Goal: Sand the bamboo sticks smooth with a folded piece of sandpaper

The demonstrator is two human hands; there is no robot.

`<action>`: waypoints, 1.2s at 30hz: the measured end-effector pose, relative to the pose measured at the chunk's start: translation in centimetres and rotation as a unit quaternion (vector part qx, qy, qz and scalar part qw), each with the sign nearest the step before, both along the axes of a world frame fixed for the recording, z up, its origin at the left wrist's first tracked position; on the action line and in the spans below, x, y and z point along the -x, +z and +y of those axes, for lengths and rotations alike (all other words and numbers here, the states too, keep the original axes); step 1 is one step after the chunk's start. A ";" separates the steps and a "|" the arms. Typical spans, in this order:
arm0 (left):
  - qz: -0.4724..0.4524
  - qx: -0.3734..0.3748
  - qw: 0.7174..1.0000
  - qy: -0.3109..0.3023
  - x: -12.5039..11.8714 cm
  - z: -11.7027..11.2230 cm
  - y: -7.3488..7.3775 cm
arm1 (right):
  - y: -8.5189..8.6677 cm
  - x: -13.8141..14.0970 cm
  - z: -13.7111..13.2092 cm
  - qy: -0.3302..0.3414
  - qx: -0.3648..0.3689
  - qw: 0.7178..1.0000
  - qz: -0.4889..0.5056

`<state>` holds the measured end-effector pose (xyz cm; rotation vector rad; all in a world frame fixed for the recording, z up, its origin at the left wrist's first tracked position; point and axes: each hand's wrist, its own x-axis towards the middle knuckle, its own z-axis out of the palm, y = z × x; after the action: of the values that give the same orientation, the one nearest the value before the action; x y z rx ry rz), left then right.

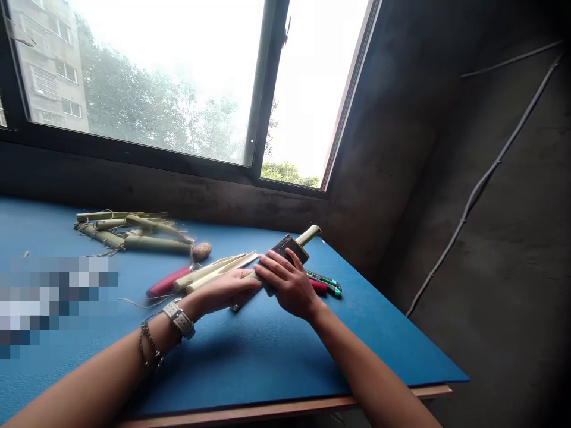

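Observation:
My left hand [229, 288], with a white watch on the wrist, is closed around the near end of a pale green bamboo piece [311, 234]. The piece slants up to the right, and its far end sticks out past a dark, rough sheet [283, 244] that looks like sandpaper. From above, my right hand [289, 284] is closed over this sheet, wrapping it around the bamboo. Beneath and behind my hands lie split bamboo strips [205, 274], a red handle [167, 283] and a black-and-green utility knife [332, 284]. My palms hide the middle of the bamboo.
Several bamboo pieces [154, 244] are heaped at the back of the blue table [250, 362], beside a brown ball of twine [201, 252]. A window [169, 77] stands behind the table, with a dark wall [504, 238] at the right. Part of the left side is pixelated.

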<state>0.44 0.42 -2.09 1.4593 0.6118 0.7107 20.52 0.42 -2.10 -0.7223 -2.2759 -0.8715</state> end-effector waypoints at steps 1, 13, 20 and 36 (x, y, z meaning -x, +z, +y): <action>-0.007 0.011 1.000 -0.007 0.0 0.0 0.0 | 0.1 -0.1 0.1 0.007 -0.004 1.000 -0.005; -0.018 0.055 0.996 -0.065 0.5 0.7 -0.2 | 0.2 -0.7 0.4 -0.033 0.015 0.997 0.067; -0.005 0.052 0.995 -0.083 0.4 0.4 -0.3 | 0.9 -4.4 2.4 -0.117 -0.002 0.977 0.176; 0.029 0.004 0.998 -0.048 0.6 0.5 -0.3 | 1.1 -3.8 1.9 -0.117 -0.015 0.986 0.115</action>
<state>-0.14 0.92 -2.41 1.4963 0.5833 0.5926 24.33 2.29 -0.98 -1.0375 -1.9968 -0.8765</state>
